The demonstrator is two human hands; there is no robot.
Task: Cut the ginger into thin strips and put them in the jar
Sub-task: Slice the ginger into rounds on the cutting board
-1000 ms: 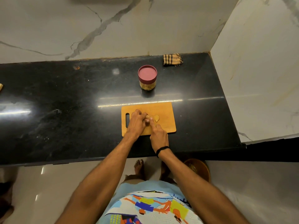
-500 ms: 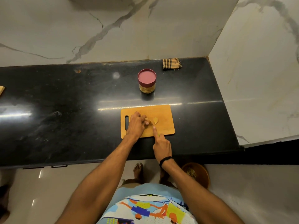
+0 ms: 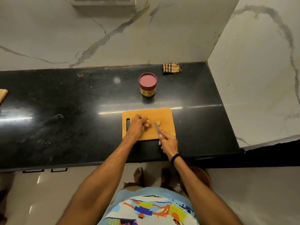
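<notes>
**Ginger (image 3: 157, 122) on the board: thin cuts, fingertips tucked**

One pale piece lies bare on the cutting board (image 3: 165, 115), just beside the tip of the knife (image 3: 156, 127). My left grip (image 3: 137, 125) is curled down over what I take to be the rest of it. My right grip (image 3: 168, 142) is closed round the knife handle, blade pointing away from me.

To do this well I would tuck the left fingertips back, lay the piece on a flat face so it cannot roll, and take narrow, even cuts. The jar (image 3: 147, 84) stands behind the board on the black surface (image 3: 81, 111) with its red lid on, so it needs opening first.

My left knuckles hide whatever they pin, the handle is buried in my palm, and I cannot make out any finished strips.
</notes>
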